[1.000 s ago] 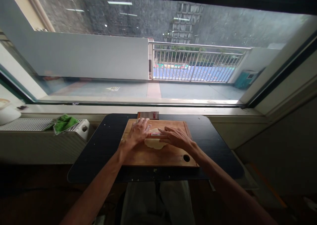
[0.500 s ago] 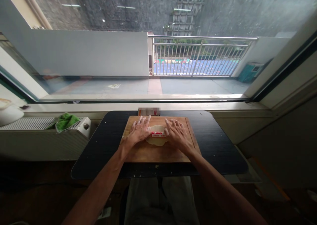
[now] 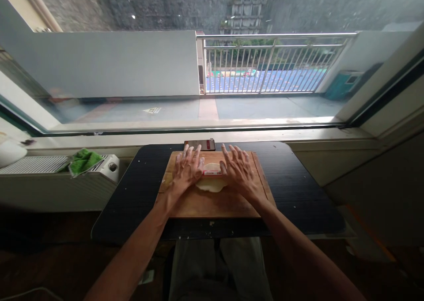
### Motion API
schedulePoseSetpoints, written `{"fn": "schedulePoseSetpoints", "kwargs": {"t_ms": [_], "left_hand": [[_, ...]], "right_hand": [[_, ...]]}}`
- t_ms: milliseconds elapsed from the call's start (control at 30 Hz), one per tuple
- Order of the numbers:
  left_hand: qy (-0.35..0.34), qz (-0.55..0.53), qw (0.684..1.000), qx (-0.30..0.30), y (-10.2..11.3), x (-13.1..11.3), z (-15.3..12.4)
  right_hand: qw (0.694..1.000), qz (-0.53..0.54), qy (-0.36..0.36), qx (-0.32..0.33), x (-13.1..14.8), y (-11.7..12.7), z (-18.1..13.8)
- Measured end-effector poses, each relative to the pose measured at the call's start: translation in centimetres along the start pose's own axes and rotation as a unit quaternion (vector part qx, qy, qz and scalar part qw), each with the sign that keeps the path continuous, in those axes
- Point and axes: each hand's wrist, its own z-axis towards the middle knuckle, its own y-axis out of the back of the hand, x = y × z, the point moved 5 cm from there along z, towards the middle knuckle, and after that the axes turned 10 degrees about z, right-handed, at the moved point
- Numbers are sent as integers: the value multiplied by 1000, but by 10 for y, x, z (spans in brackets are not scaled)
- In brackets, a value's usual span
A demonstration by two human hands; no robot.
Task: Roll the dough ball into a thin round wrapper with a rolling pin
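A flat round of pale dough [image 3: 212, 186] lies on a wooden board [image 3: 212, 209]. Across it sits a narrow bar with a red and white label [image 3: 212, 173], apparently a rolling pin. Its ends are hidden under my hands. My left hand [image 3: 188, 167] lies palm down over the left end, fingers stretched and spread, fingertips past the board's far edge. Over the right end, my right hand [image 3: 237, 167] is held the same way, thumb beside the label. Both hands have whitish powder on the fingers.
The board rests on a black table [image 3: 129, 195] with rounded corners, below a window. A phone-like flat object [image 3: 199, 145] lies behind the board. To the left, a green cloth [image 3: 85, 160] hangs on a white radiator [image 3: 89, 188].
Both hands have slid forward over the board, and the labelled bar has rolled slightly away, so less of its label shows. The camera view has shifted a little.
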Motion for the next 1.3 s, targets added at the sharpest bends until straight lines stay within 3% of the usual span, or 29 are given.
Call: {"fn": "schedulePoseSetpoints", "kwargs": {"t_ms": [133,367,567,733,1000,1133,1300], "left_hand": [[3,-18,1000,17,-10,6,17],[17,-16,1000,12,-16,9,51],[13,9,999,52,-16,5,46],[14,0,998,57,-19,4,19],[24,23,999,-14,0,-10,-22],[38,12,999,-19,0,-7,-14],[47,-4,999,-16,-10,2,24]], "right_hand": [[999,12,-20,31,-3,-1,24],[985,74,-64,144,-11,-2,52],[980,69,-67,174,-10,-2,46],[989,27,-43,136,-6,-3,21],[998,10,-14,55,0,-3,-20],[999,14,-17,45,1,-2,-9],[994,47,-41,92,-7,-4,31]]}}
